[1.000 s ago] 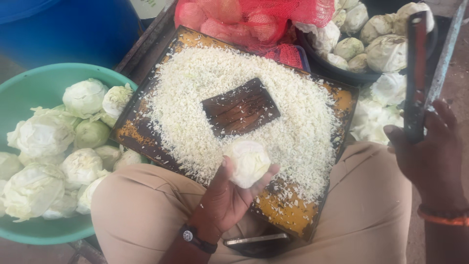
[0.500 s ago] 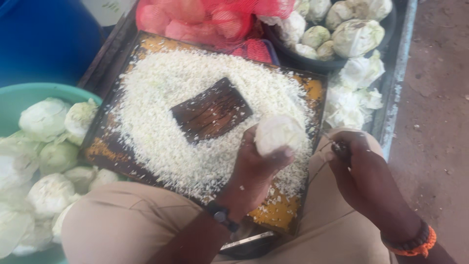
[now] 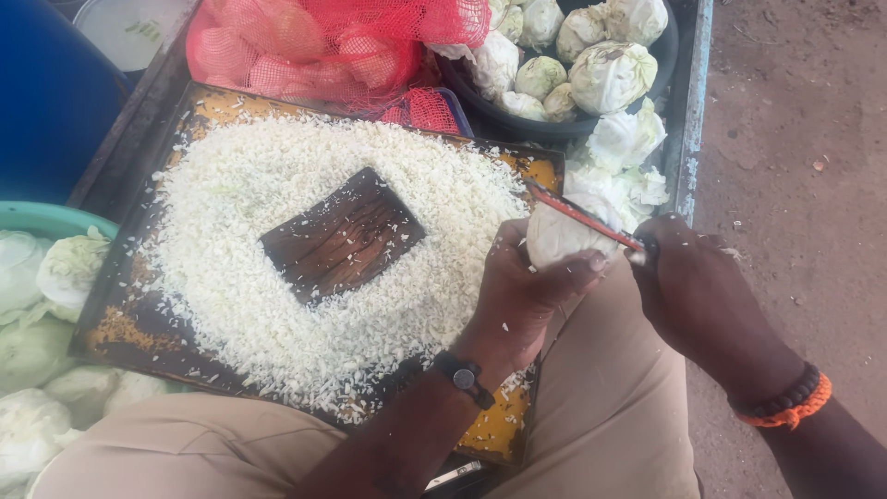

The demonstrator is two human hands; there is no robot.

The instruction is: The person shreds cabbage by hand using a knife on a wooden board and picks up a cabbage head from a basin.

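My left hand (image 3: 517, 296) grips a pale piece of cabbage (image 3: 559, 236) over the right edge of a dark wooden board (image 3: 342, 242). My right hand (image 3: 698, 296) holds a knife (image 3: 582, 214) whose thin blade lies across the top of that cabbage piece. A thick ring of finely chopped white cabbage (image 3: 277, 277) covers the board, with a bare dark patch in its middle. The board rests across my lap, on tan trousers (image 3: 610, 416). A watch sits on my left wrist and an orange band on my right.
A green tub (image 3: 46, 222) of cabbage pieces stands at the left. A red net bag (image 3: 323, 46) lies beyond the board. A dark bowl (image 3: 554, 125) of whole cabbages is at the back right, with loose cabbages (image 3: 619, 157) beside it. Bare dirt ground (image 3: 795, 139) lies to the right.
My left hand carried the cabbage piece from the board's near edge to its right edge. My right hand came down from the upper right and laid the knife blade on the cabbage.
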